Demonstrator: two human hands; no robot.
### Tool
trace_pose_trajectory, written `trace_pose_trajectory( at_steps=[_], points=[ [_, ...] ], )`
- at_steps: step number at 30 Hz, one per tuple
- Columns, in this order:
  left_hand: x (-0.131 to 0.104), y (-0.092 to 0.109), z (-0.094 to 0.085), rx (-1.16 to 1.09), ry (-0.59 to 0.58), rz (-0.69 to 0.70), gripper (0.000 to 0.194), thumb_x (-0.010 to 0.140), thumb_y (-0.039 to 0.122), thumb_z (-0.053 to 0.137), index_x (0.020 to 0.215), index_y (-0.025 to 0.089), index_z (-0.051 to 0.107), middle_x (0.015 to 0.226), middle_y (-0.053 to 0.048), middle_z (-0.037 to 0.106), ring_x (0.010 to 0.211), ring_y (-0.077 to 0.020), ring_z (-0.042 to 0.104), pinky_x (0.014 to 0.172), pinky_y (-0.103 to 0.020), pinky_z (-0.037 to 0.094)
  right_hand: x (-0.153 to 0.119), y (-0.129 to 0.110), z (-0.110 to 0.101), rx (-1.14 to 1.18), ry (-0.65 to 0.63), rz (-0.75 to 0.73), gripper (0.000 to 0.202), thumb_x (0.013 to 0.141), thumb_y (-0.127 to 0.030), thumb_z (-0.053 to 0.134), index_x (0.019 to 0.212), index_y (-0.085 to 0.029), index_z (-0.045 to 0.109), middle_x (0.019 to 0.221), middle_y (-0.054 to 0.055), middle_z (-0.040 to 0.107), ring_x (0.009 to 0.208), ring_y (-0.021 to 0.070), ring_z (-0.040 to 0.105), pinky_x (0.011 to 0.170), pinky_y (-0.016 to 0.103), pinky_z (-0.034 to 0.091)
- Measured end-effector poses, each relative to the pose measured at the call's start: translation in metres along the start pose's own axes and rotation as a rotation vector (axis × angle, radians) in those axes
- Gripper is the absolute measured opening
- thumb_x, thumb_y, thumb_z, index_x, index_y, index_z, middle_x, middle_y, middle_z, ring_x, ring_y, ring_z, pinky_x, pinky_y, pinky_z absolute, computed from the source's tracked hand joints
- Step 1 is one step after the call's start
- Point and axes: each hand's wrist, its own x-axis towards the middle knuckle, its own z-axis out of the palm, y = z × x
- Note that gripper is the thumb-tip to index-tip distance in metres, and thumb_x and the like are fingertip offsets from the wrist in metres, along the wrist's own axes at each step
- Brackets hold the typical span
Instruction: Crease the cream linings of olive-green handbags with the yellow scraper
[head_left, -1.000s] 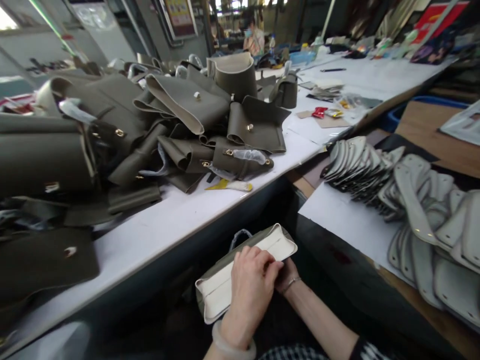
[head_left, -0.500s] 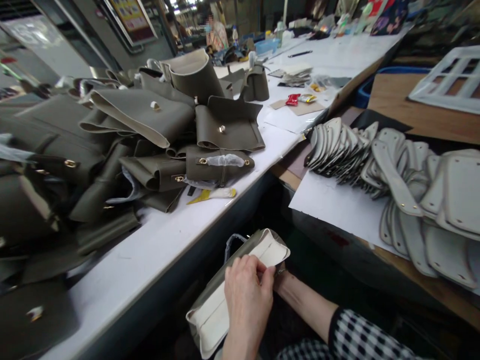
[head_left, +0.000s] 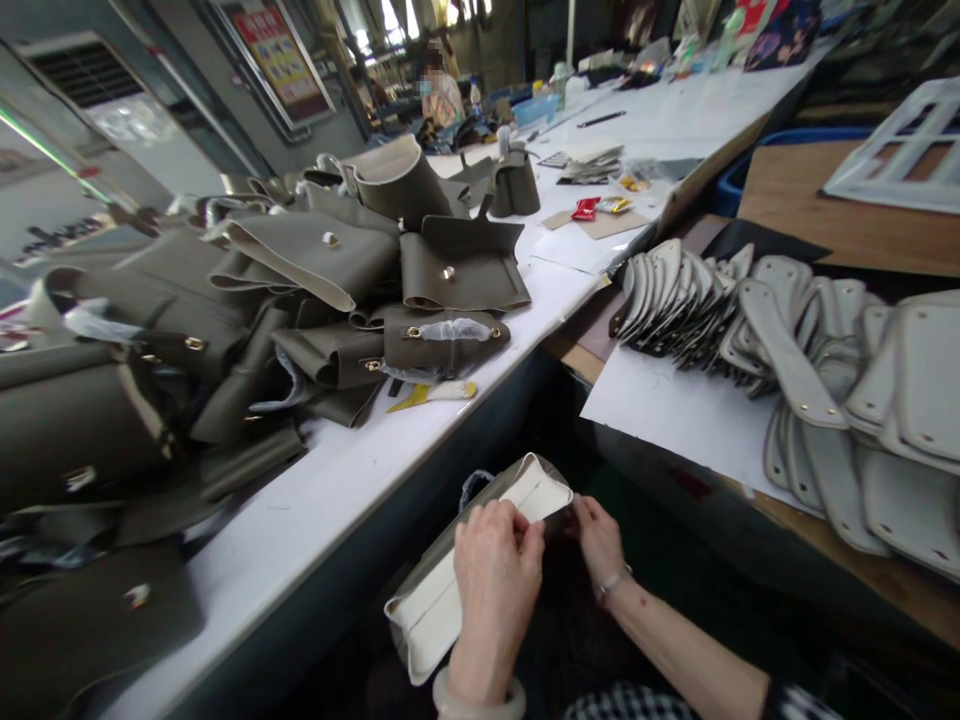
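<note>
A dark olive bag piece with an off-white inner face (head_left: 429,622) is held tilted over my lap, below the table edge. My left hand (head_left: 499,575) is closed on its middle, fingers curled over the white edge. At its upper right corner, my right hand (head_left: 596,540) has its fingers pressed together on the edge; the fingertips are partly hidden behind the corner. A plastic-wrapped handle (head_left: 474,487) sticks out at the piece's far side.
On the white table (head_left: 300,535) at left lies a heap of olive bags (head_left: 315,250), with a yellow-and-white tool (head_left: 431,395) beside it. Pale panels (head_left: 795,340) are stacked at right. A person (head_left: 441,95) is in the background.
My right hand has come out from behind the bag piece to its right corner, showing its fingers and a bracelet. My left hand keeps its hold. The view has shifted slightly left.
</note>
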Motion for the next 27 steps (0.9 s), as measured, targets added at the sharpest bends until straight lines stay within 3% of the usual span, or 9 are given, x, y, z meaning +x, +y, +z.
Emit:
trace_pose_trajectory(
  at_steps=[2, 4, 7, 9, 14, 20, 27],
  points=[
    [-0.002, 0.001, 0.001, 0.013, 0.02, 0.003, 0.018, 0.088, 0.027, 0.058, 0.071, 0.021, 0.057, 0.076, -0.002, 0.064, 0.082, -0.0243, 0.058, 0.076, -0.037, 0.035, -0.016, -0.01, -0.02, -0.069, 0.022, -0.136, 0.031, 0.095, -0.045, 0.054, 0.103, -0.019, 0.069, 0.106, 0.01, 0.068, 0.099, 0.0275, 0.065, 0.093, 0.048, 0.054],
    [-0.005, 0.002, 0.003, 0.026, 0.05, 0.014, 0.018, 0.089, 0.027, 0.058, 0.072, 0.021, 0.057, 0.077, -0.003, 0.064, 0.083, -0.0244, 0.058, 0.076, -0.037, 0.036, -0.034, -0.021, -0.034, -0.208, -0.023, -0.444, 0.028, 0.096, -0.035, 0.053, 0.117, -0.023, 0.067, 0.123, 0.009, 0.064, 0.116, 0.0282, 0.059, 0.105, 0.048, 0.047],
    [-0.009, 0.003, 0.006, 0.05, 0.096, 0.033, 0.017, 0.09, 0.026, 0.057, 0.075, 0.021, 0.057, 0.079, -0.003, 0.064, 0.083, -0.0242, 0.058, 0.077, -0.037, 0.037, -0.049, -0.033, -0.037, -0.509, -0.095, -0.936, 0.044, 0.097, -0.016, 0.048, 0.14, -0.024, 0.053, 0.139, 0.01, 0.055, 0.129, 0.0277, 0.052, 0.107, 0.048, 0.047],
    [-0.012, 0.003, 0.008, 0.055, 0.125, 0.038, 0.015, 0.091, 0.026, 0.056, 0.077, 0.021, 0.057, 0.081, -0.003, 0.064, 0.083, -0.0239, 0.058, 0.076, -0.037, 0.037, -0.05, -0.036, -0.031, -0.686, -0.075, -1.09, 0.053, 0.095, -0.011, 0.048, 0.147, -0.022, 0.043, 0.141, 0.012, 0.054, 0.132, 0.0295, 0.048, 0.107, 0.051, 0.046],
    [-0.016, 0.002, 0.009, 0.025, 0.179, 0.013, 0.008, 0.09, 0.026, 0.06, 0.086, 0.02, 0.056, 0.08, -0.003, 0.063, 0.081, -0.0239, 0.058, 0.072, -0.036, 0.038, -0.046, -0.036, -0.018, -0.925, -0.024, -1.196, 0.06, 0.094, -0.01, 0.049, 0.152, -0.015, 0.033, 0.139, 0.016, 0.055, 0.135, 0.0317, 0.044, 0.109, 0.055, 0.04],
    [-0.027, -0.005, 0.005, 0.082, 0.186, 0.043, 0.01, 0.092, 0.021, 0.057, 0.082, 0.021, 0.058, 0.085, -0.003, 0.064, 0.084, -0.0237, 0.057, 0.074, -0.038, 0.037, -0.057, -0.033, -0.008, -0.901, -0.035, -1.228, 0.06, 0.094, -0.007, 0.048, 0.152, -0.013, 0.033, 0.134, 0.017, 0.058, 0.132, 0.0305, 0.048, 0.107, 0.054, 0.042],
    [-0.049, -0.03, 0.003, -0.015, 0.215, 0.003, 0.013, 0.092, 0.022, 0.058, 0.079, 0.022, 0.059, 0.082, -0.003, 0.064, 0.082, -0.0221, 0.057, 0.074, -0.036, 0.037, -0.075, -0.029, 0.009, -0.844, -0.094, -1.23, 0.057, 0.092, -0.004, 0.049, 0.148, -0.01, 0.039, 0.131, 0.018, 0.059, 0.13, 0.0323, 0.049, 0.103, 0.056, 0.049]
  ],
)
